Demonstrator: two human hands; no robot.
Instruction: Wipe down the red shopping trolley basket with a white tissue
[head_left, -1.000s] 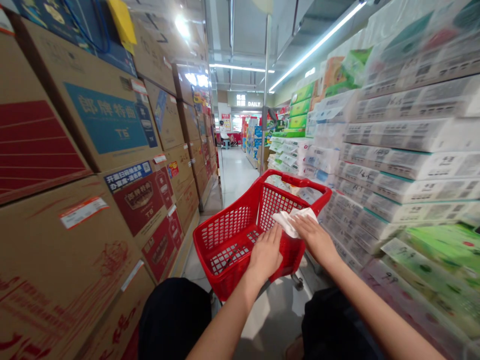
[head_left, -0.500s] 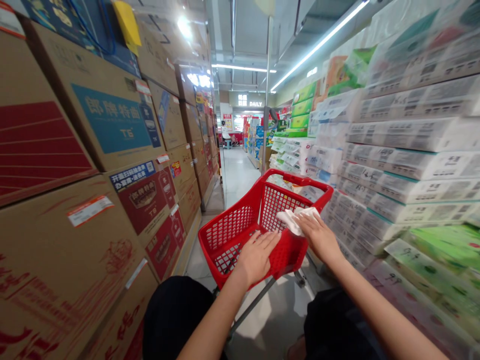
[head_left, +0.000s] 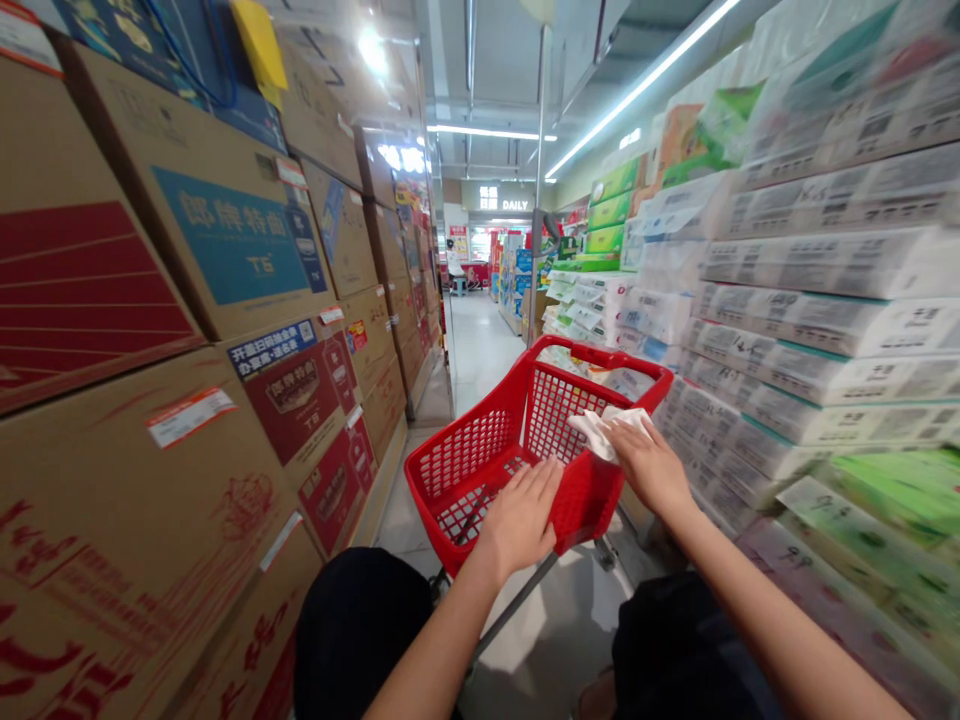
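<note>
A red plastic shopping cart [head_left: 480, 450] with a perforated basket stands right in front of me, angled in the aisle. My left hand [head_left: 523, 515] lies on the near rim of the basket, its fingers stretched out and holding nothing. On the right-hand rim, my right hand [head_left: 649, 465] presses a crumpled white cloth [head_left: 604, 432] against the plastic. The fingers cover part of the cloth, and I cannot tell whether it is fabric or paper. The handle [head_left: 592, 355] of the cart is at its far end.
Stacked cardboard boxes [head_left: 225, 240] wall off the left side. Packs of tissue paper [head_left: 810, 320] are piled high along the right. A metal pole [head_left: 540, 190] rises beyond the cart. The aisle floor [head_left: 480, 340] runs on toward a seated person [head_left: 455, 265] far back.
My right hand and the white cloth have shifted slightly right along the rim. The left hand stays on the near rim. The whole view has moved a little.
</note>
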